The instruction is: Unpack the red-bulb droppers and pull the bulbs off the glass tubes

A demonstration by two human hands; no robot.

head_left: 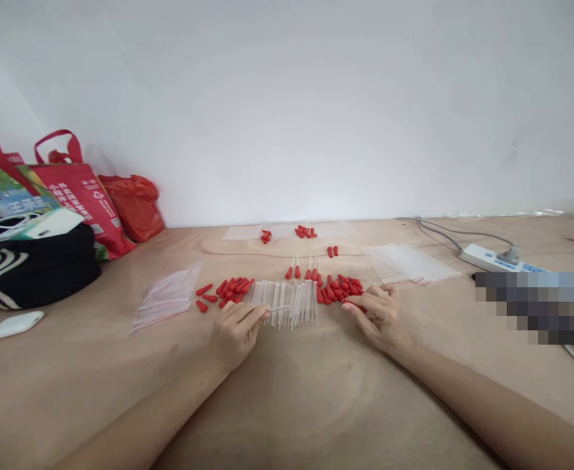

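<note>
My left hand (238, 326) pinches a clear glass dropper tube (281, 308), which points right over a row of similar glass tubes (302, 303) lying side by side. My right hand (377, 313) is closed on a red rubber bulb (349, 302), mostly hidden by the fingers, at the edge of a pile of red rubber bulbs (336, 287). Another group of red bulbs (231, 288) lies left of the tubes, behind my left hand. Several droppers with bulbs fitted (309, 271) lie just beyond the tube row.
Clear plastic bags lie left (167, 297) and right (409, 263). More bulbs (305, 232) are near the wall. A power strip (502, 260) with cables stands at right. Shopping bags (81, 202), a black pouch (37, 267) and a white case (17, 324) occupy the left.
</note>
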